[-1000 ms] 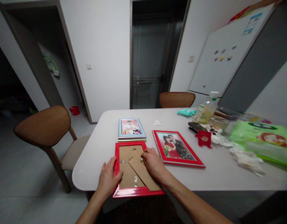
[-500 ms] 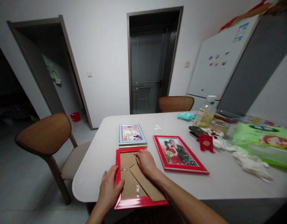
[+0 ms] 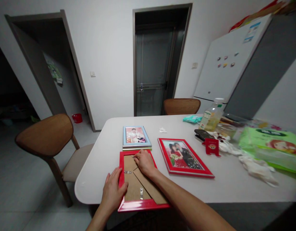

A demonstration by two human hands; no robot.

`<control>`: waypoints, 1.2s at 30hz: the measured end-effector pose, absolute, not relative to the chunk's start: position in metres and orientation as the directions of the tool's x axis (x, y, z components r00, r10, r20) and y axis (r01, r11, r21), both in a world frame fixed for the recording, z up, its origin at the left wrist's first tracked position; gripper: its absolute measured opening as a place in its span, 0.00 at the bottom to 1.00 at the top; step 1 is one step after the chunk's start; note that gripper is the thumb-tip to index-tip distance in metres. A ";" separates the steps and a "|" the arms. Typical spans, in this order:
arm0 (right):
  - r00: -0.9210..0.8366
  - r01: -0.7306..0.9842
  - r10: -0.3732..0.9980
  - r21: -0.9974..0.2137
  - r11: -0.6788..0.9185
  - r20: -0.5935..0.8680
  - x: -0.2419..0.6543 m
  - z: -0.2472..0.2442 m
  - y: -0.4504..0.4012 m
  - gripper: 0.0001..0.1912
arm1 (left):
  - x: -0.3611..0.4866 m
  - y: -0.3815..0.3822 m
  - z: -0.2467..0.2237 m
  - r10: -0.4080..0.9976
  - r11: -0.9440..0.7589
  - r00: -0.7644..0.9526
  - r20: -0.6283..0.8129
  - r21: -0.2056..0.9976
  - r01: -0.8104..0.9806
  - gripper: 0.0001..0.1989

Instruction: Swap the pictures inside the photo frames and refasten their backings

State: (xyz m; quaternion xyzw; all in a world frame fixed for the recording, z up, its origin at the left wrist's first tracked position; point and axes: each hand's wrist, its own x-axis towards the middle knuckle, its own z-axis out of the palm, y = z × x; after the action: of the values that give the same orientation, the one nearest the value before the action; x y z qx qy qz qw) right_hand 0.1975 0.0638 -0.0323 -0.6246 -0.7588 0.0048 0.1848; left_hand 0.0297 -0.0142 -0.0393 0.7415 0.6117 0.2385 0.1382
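A red picture frame (image 3: 133,205) lies face down at the table's near edge, its brown backing board (image 3: 129,192) and hinged stand flap (image 3: 151,190) showing. Small metal clips sit along the rim. My left hand (image 3: 112,189) rests over the left rim, fingers stretched out and thumb spread onto the board. At the top of the board, the fingers of my right hand (image 3: 145,163) are bent and pressed together at a metal clip (image 3: 133,156); they partly hide it. My right forearm crosses over the flap.
Beyond stands a blue picture frame (image 3: 137,136) on a stack; right of it lies a red-framed couple photo (image 3: 184,157). Farther right are a bottle (image 3: 211,115), a phone (image 3: 203,134), a red card (image 3: 212,146), crumpled tissues (image 3: 258,170) and a green tissue pack (image 3: 273,146). A chair (image 3: 45,136) stands left.
My right hand has shifted slightly left along the top of the backing board, onto the metal clip. The left hand stays on the left rim.
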 end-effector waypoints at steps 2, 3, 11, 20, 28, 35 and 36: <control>-0.159 0.941 0.949 -0.250 0.229 0.271 0.198 -0.032 0.063 0.13 | 0.030 -0.014 -0.040 0.972 -0.214 0.136 0.190 0.497 0.841 0.23; -0.162 0.938 0.950 -0.256 0.232 0.268 0.198 -0.032 0.062 0.13 | 0.029 -0.014 -0.041 0.972 -0.215 0.134 0.193 0.499 0.840 0.23; -0.188 0.916 0.951 -0.306 0.260 0.244 0.199 -0.026 0.059 0.12 | 0.029 -0.015 -0.043 0.967 -0.224 0.124 0.223 0.514 0.828 0.23; -0.408 0.774 0.880 -0.419 0.475 0.244 0.185 -0.019 0.026 0.12 | 0.029 -0.015 -0.043 0.967 -0.231 0.134 0.217 0.519 0.823 0.23; -0.344 0.837 0.906 -0.357 0.415 0.248 0.170 -0.019 0.022 0.10 | 0.029 -0.015 -0.043 0.965 -0.239 0.142 0.221 0.514 0.824 0.23; -0.300 0.871 0.919 -0.320 0.373 0.255 0.164 -0.023 0.026 0.09 | 0.029 -0.016 -0.042 0.966 -0.237 0.139 0.219 0.524 0.818 0.23; -0.289 0.873 0.921 -0.322 0.365 0.260 0.164 -0.024 0.026 0.09 | 0.029 -0.016 -0.042 0.966 -0.235 0.138 0.218 0.526 0.817 0.23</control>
State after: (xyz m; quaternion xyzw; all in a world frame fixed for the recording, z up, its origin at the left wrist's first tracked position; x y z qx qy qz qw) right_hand 0.1639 0.0258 -0.0240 -0.5604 -0.8006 0.0588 0.2037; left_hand 0.0288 -0.0155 -0.0420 0.7409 0.6018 0.2624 0.1418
